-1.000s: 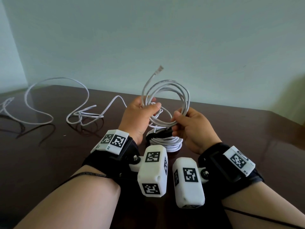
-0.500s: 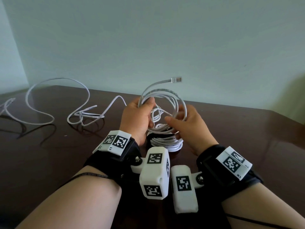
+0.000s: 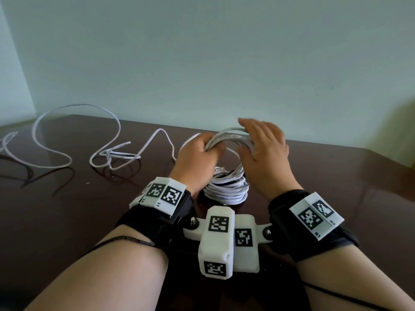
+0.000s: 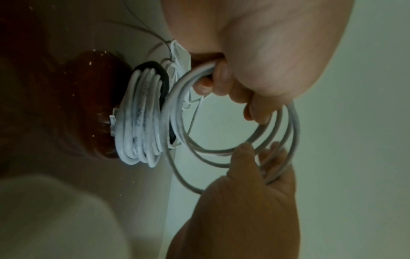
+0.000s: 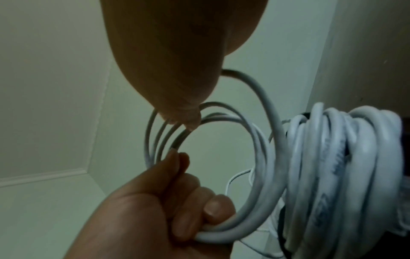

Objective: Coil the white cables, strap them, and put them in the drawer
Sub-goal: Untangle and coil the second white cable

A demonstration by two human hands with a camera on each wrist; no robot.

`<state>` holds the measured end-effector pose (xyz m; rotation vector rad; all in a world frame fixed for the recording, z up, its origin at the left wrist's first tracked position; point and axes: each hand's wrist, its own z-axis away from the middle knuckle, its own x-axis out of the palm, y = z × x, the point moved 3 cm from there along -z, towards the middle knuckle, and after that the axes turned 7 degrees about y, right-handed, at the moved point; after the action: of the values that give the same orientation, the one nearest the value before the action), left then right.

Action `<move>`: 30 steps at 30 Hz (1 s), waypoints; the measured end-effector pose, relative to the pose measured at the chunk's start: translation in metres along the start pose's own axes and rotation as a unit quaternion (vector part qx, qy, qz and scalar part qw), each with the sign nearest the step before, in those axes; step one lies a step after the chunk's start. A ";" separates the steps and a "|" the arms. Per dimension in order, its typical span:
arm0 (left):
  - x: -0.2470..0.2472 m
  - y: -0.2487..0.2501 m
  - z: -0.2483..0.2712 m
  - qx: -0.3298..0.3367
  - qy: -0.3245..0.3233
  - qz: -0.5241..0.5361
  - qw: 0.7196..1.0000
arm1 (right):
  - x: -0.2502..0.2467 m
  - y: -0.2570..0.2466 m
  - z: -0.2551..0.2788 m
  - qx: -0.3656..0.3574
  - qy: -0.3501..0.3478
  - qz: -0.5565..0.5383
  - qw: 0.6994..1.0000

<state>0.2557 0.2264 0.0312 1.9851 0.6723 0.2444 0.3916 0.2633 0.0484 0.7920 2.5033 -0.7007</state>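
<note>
While left hand (image 3: 197, 158) fingers clench the cable coil (image 3: 226, 138), right hand (image 3: 265, 151) fingers lie released against it.

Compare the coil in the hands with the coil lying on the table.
The held coil is up in the air, gripped by the left hand; the table coil lies flat on the table. The held coil has a few loose, wide loops; the table coil is a tight, thick bundle. The table coil wears a black strap; the held coil shows none. Both are white cable.
</note>
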 end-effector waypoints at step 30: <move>0.014 -0.004 0.004 -0.138 0.007 0.416 0.899 | 0.014 -0.008 0.013 0.313 -0.089 -0.257 0.910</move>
<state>0.2675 0.2326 0.0241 1.8805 -0.2453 0.8186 0.3794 0.2559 0.0338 0.2099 2.3268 -1.7278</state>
